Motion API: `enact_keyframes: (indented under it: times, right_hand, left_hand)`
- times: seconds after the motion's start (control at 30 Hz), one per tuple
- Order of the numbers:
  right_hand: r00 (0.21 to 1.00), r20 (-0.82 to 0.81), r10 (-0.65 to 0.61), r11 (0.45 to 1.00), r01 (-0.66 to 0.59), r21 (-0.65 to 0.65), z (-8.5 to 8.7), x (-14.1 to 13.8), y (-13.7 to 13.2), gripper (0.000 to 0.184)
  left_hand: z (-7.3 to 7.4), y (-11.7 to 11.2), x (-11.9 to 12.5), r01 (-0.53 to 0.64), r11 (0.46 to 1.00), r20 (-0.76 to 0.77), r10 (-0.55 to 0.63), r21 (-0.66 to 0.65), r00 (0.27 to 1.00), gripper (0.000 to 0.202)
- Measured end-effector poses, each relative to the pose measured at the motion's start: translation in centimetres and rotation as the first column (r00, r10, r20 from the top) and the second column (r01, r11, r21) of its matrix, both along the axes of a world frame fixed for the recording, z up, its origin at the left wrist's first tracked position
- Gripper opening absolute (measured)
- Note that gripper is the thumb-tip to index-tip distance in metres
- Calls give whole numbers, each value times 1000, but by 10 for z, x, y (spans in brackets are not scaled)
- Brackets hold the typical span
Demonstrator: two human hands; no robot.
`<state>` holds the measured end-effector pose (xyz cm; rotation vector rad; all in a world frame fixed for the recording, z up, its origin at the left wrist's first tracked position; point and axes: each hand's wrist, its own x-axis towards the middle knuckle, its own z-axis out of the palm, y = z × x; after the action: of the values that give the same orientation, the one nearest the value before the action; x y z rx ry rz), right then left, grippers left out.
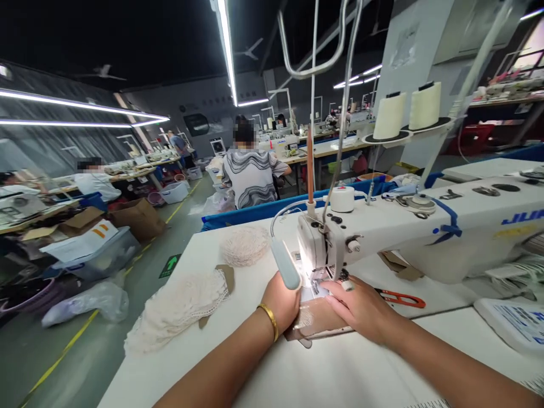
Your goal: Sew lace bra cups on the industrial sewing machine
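A white sewing machine [317,249] stands in front of me, its needle area brightly lit. My left hand [278,303], with a gold bracelet [270,318] at the wrist, rests left of the presser foot; a grey-green lamp head [285,265] hides its fingers. My right hand [361,309] lies close to the right of the foot, fingertips drawn together at the bed; what they grip is too small to make out. Below both hands is a brown, taped-looking plate [317,320]. Left of the machine lie a long pile of cream lace [182,306] and a rounder lace bundle [244,245].
Orange-handled thread snips [403,298] lie right of my right hand. Two thread cones [389,116] stand on a holder above the machine. A blue cloth trough [255,209] runs along the table's far edge. Another person [253,170] sits beyond it; boxes and bins line the aisle.
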<state>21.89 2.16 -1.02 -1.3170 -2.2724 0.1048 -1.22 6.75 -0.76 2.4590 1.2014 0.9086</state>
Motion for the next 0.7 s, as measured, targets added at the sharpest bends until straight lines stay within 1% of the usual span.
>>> enact_keyframes:
  times: [0.03, 0.07, 0.13, 0.2, 0.27, 0.33, 0.4, 0.47, 0.53, 0.6, 0.67, 0.7]
  right_hand:
    - [1000, -9, 6, 1000, -6, 0, -3, 1, 1, 30]
    - [1000, -18, 10, 1000, -10, -2, -7, 2, 1, 30]
    - [999, -41, 12, 1000, -12, 1, -15, 3, 4, 32]
    - [997, -70, 19, 1000, -19, 9, -20, 4, 6, 32]
    - [994, -102, 34, 999, -31, 28, -24, 4, 8, 32]
    - [990, -130, 51, 998, -45, 49, -26, 3, 9, 32]
    - [986, -152, 64, 996, -54, 68, -28, 3, 9, 31]
    - [983, -169, 75, 996, -64, 69, -29, 2, 8, 30]
    - [981, -170, 90, 995, -82, 54, -27, 1, 8, 30]
    - [984, -145, 108, 994, -106, 25, -24, 1, 9, 29]
    - [989, -99, 114, 993, -115, -2, -21, 3, 10, 29]
    - [992, -76, 105, 994, -106, -7, -19, 3, 10, 28]
  left_hand:
    - [2, 8, -5, -44, 995, 80, 51, -84, 995, 18]
    - [6, 18, -12, -84, 980, 168, 116, -182, 979, 17]
    - [17, 40, -28, -125, 923, 330, 253, -364, 910, 18]
    - [31, 65, -44, -113, 856, 462, 378, -504, 802, 24]
    - [47, 91, -54, -63, 798, 565, 478, -599, 673, 29]
    - [61, 115, -58, -4, 761, 641, 549, -649, 537, 30]
    - [71, 135, -60, 33, 745, 692, 601, -666, 400, 31]
    - [76, 148, -64, 27, 740, 717, 642, -673, 273, 32]
    - [75, 151, -74, -22, 733, 720, 672, -679, 173, 33]
    - [72, 147, -90, -100, 726, 717, 688, -680, 113, 34]
    - [67, 139, -101, -190, 725, 722, 685, -662, 99, 35]
    - [64, 137, -101, -232, 728, 726, 679, -645, 111, 36]
